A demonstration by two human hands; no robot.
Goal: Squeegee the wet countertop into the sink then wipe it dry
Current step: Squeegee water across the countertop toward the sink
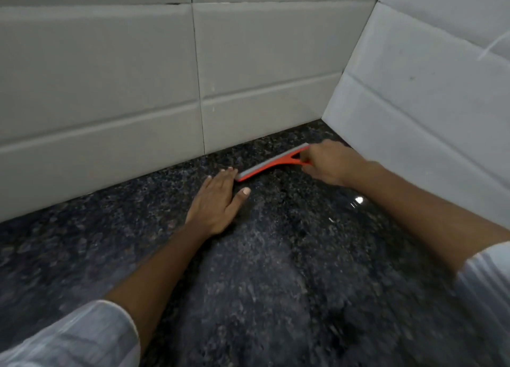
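Observation:
An orange squeegee (269, 165) with a grey blade lies along the far part of the dark speckled granite countertop (276, 270), close to the corner of the walls. My right hand (329, 161) is closed around its handle at the right end. My left hand (219, 198) rests flat on the counter, fingers spread, its fingertips touching the blade's left end. The stone looks glossy, with a bright reflection near my right forearm. No sink and no cloth are in view.
White tiled walls rise behind the counter (110, 77) and on the right (427, 77), meeting in a corner just beyond the squeegee. The countertop runs on to the left and toward me.

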